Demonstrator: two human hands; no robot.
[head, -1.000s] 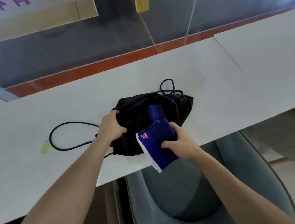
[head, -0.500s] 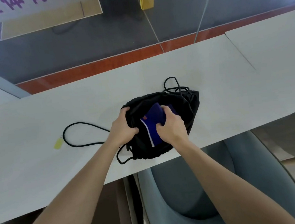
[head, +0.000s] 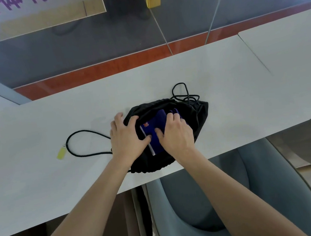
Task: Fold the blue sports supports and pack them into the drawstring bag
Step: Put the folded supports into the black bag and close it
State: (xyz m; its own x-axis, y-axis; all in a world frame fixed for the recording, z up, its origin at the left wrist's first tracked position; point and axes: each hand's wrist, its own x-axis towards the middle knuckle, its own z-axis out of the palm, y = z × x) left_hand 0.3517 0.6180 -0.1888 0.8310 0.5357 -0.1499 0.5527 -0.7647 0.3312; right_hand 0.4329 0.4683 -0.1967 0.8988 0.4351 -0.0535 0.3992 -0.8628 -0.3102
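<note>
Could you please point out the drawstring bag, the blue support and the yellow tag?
drawstring bag (head: 200, 112), head view, black fabric on its right side.
blue support (head: 154, 126), head view, folded face near the logo.
yellow tag (head: 61, 154), head view, its middle.

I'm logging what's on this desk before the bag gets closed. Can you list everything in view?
table: one, white, across the middle of the view.
bag: one, black, at the table's near edge, mouth open.
supports: two showing, blue; a folded one with a white edge in the bag's mouth, a bit of another just beyond it.
cord: black, one loop left of the bag, more loops behind it.
tag: one, yellow, on the table by the left loop.
chair: one, grey-blue, below the table's near edge.
left hand: rests on the bag's left rim, thumb touching the folded support.
right hand: on the folded support, fingers curled over its far edge.
</note>
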